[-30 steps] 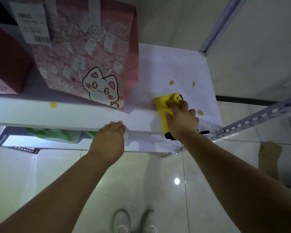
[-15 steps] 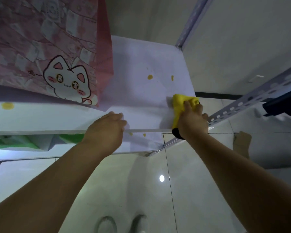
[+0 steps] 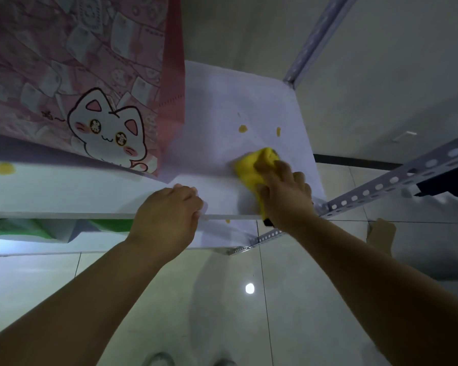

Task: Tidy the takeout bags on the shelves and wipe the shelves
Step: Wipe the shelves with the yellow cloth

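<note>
At the front-right corner of the top shelf (image 3: 222, 101): right hand (image 3: 283, 196) bunched on a yellow cloth (image 3: 250, 167), fingers curled over it, pressing it onto the white board. The cloth's tail hangs over the front edge under the wrist, with a black bit showing there, can't tell what. Just beyond the fingertips, two yellow stains (image 3: 242, 128) on the board, clear of the cloth. Left of the right hand, left hand (image 3: 167, 215) grips the shelf's front edge, fingers curled over the top. Beyond and left of it, pink takeout bag (image 3: 90, 75) with a white cat print stands upright on the same shelf, near corner close to the knuckles, not touching. Another yellow spot (image 3: 3, 169) far left near the front edge. Under the left wrist, lower shelf (image 3: 217, 233) carries a green bag (image 3: 16, 228), mostly hidden. Perforated metal rail (image 3: 381, 186) runs off right of the right hand. Tiled floor (image 3: 288, 326) and shoe tips (image 3: 159, 360) below both forearms.
</note>
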